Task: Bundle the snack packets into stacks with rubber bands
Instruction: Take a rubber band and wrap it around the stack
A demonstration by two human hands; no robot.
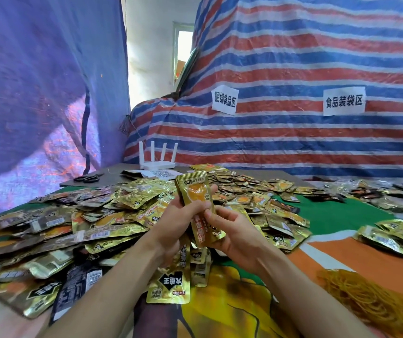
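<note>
At frame centre, left hand (181, 218) grips upright gold foil snack packets (195, 191), likely squaring stack for banding; right hand (237, 232) pinches lower edge, steadying. Lower right, tan rubber band heap (366, 298) within reach.

On table (329, 215): packet heap (98, 215) left and centre; rubber bands (366, 301) near right; router (157, 164) behind heap.

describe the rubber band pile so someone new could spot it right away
Start at the sprawl of gold snack packets on the cloth. Go to the cloth's near right corner, on its orange patch. The rubber bands lie there, the only tangle of thin mustard loops among flat foil packs.
</note>
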